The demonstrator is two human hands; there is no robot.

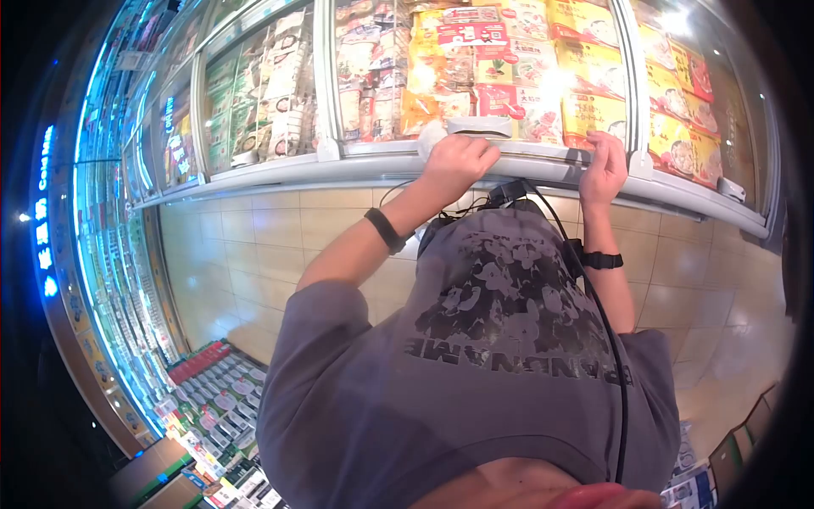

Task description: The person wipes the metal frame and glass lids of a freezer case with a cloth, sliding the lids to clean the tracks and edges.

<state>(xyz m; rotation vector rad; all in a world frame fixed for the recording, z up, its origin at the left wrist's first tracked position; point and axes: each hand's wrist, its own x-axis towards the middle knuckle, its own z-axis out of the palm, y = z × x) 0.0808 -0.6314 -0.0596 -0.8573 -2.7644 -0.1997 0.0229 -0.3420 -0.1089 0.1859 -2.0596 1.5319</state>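
My left hand point(459, 165) is closed at the front edge of a glass-topped display freezer point(373, 164). A crumpled white cloth point(432, 136) shows beside its fingers, partly hidden by the hand. Just beyond it is the pale handle point(480, 126) of a glass lid. Further right, my right hand point(603, 170) rests by the same edge, fingers partly bent and apart, with nothing visible in them. Under the glass lie yellow food packets point(591, 68) and red-and-white packets point(515, 85).
More freezer sections hold green-and-white packs point(280, 85) on the left and yellow bags point(678, 110) on the right. A lit shelf wall point(110, 246) runs along the left. Stacked goods point(219, 399) stand lower left on the tiled floor point(246, 246). A black cable point(606, 339) hangs across my shirt.
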